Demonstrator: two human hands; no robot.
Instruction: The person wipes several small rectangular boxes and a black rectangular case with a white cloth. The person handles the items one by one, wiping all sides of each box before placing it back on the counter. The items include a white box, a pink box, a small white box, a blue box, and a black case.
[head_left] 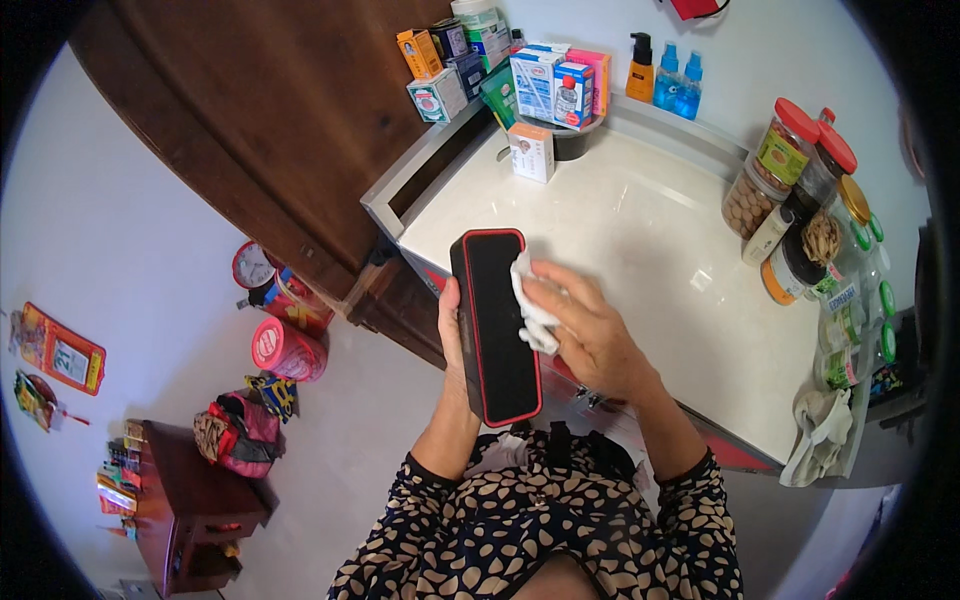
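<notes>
A long black box-shaped object with a red border, which looks like a portable speaker (505, 350), is held up in front of me, near the front edge of the white tabletop. My left hand (455, 335) grips it along its left side, with the thumb showing at the edge and the other fingers hidden behind. In my right hand (590, 325) is a crumpled white cloth (530, 305), pinched between fingers and thumb. The cloth touches the upper right edge of the speaker's black face.
On the white tabletop (640, 240) stand a small white box (531, 152), a dark bowl (572, 145) with medicine boxes, and red-lidded jars (783, 145) at right. Pump and spray bottles (667, 80) line the back ledge. A grey cloth (822, 435) hangs at the right corner.
</notes>
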